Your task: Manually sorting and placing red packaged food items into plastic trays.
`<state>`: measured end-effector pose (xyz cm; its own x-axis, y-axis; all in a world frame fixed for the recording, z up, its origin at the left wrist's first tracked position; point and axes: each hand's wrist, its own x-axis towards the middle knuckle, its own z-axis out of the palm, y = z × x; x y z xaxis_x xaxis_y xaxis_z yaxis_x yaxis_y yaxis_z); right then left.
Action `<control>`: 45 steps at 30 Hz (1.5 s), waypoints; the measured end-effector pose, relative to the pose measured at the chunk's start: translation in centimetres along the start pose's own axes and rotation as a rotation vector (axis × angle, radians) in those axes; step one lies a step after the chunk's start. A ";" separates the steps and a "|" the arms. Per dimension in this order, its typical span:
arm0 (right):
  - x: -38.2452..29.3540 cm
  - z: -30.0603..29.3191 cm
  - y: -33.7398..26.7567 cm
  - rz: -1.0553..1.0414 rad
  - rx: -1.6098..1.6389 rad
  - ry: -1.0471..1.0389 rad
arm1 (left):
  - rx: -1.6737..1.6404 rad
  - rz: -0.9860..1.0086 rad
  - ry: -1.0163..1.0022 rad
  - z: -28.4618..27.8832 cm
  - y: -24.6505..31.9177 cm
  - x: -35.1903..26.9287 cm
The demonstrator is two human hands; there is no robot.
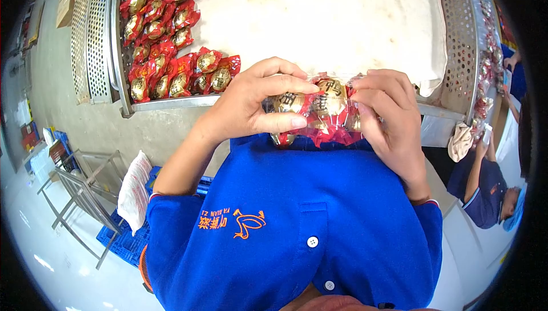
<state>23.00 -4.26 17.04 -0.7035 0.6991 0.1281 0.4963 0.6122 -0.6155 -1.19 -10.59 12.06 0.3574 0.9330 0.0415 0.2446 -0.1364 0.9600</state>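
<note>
Both of my hands hold a clear plastic pack of wrapped eggs (329,97) in front of my chest, over the table's near edge. My left hand (267,99) grips its left end, thumb across the near face and fingers on the top. My right hand (387,109) pinches the film at the right end between thumb and fingers. Through the clear film several eggs in red and gold wrappers show. Beyond the pack, to the left, many loose eggs in red and gold wrappers (177,84) lie in rows on the table. A white cloth (317,24) covers the table's middle.
The metal table rim (171,104) runs beneath my forearms. Perforated metal panels (460,45) flank the table. At lower left stand a metal frame (87,195), a white sack (135,193) and blue crates (124,242). A co-worker (483,186) is at the right, near a cloth bundle (461,142).
</note>
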 end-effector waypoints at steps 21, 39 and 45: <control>0.0 -0.7 -0.8 -0.063 0.101 -0.079 | 0.318 0.008 -0.121 -1.2 2.4 0.1; 0.4 -0.2 -0.8 0.194 0.030 -0.017 | 0.037 -0.342 0.119 1.6 4.1 1.2; 0.3 -0.5 -1.0 0.200 0.014 -0.068 | 0.146 -0.323 0.201 2.5 4.7 1.1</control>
<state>22.61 -4.49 18.10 -0.6245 0.7794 -0.0508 0.6230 0.4579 -0.6342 2.63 -11.01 15.88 0.0609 0.9801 -0.1889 0.4459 0.1426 0.8837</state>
